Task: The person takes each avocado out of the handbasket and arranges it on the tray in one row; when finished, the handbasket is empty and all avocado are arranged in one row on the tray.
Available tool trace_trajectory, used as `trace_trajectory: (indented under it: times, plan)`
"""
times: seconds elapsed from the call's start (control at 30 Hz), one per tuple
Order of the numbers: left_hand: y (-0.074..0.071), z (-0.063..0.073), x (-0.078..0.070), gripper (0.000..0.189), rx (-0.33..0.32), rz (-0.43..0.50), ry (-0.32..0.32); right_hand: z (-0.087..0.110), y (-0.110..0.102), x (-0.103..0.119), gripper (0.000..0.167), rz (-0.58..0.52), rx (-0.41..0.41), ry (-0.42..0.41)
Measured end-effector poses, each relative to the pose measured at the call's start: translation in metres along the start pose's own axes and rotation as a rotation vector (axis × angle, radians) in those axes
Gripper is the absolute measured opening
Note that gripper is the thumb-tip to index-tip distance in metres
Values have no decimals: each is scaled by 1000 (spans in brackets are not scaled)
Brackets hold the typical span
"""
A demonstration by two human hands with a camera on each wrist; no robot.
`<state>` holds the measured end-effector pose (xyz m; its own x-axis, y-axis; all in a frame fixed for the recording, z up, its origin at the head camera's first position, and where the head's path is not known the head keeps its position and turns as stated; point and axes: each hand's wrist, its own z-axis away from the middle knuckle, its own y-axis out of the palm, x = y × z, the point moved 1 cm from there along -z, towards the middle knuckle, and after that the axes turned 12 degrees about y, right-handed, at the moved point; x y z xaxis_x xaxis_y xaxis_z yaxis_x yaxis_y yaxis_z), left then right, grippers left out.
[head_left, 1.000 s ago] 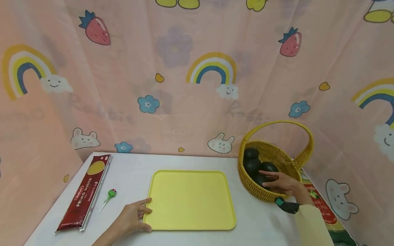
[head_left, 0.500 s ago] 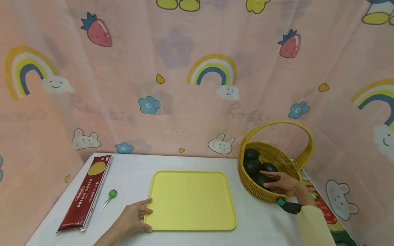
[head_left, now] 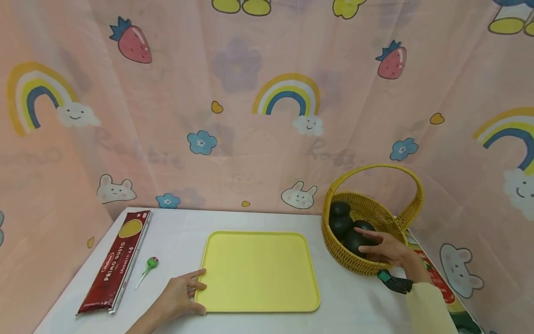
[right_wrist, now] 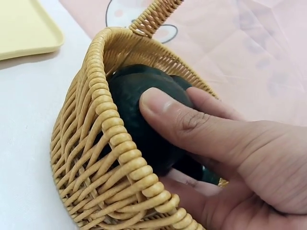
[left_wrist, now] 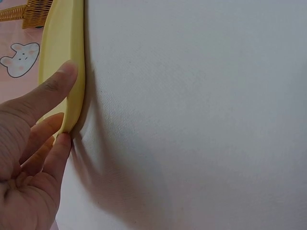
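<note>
My right hand [head_left: 385, 248] reaches into a yellow wicker basket [head_left: 377, 204] and grips a dark green avocado [head_left: 355, 242]. In the right wrist view the thumb lies on top of this avocado [right_wrist: 139, 110], close to the basket's woven rim [right_wrist: 103, 100], and other fingers reach round beneath and behind it. Several more dark avocados [head_left: 340, 226] sit beside it in the basket. My left hand [head_left: 179, 294] holds the near left corner of a flat yellow tray [head_left: 258, 273]. In the left wrist view its thumb and fingertips press the tray's rim [left_wrist: 76, 91].
Left of the tray lie a red spaghetti pack [head_left: 117, 262] and a green lollipop [head_left: 152, 263] on the white table [head_left: 175, 241]. A red and green printed package [head_left: 463, 320] lies under the right arm. A pink patterned cloth [head_left: 250, 162] hangs behind.
My right hand has shifted slightly to the right, and the gripped avocado has moved a little with it, showing more of its surface. The left hand and tray stay put.
</note>
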<state>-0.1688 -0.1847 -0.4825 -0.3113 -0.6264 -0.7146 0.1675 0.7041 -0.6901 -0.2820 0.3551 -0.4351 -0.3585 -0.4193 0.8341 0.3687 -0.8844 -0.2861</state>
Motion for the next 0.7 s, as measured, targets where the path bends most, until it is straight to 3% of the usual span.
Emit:
trace_trajectory:
  times: [0.17,0.5,0.7]
  plan:
    - [0,0,0,51,3,-3,6,4,1,0,73,-19,-35,-35]
    - [0,-1,0,55,8,11,-52,16,4,-1,73,14,-130,-156]
    - [1,-1,0,70,-1,21,-47,20,7,-1,72,20,-196,-202]
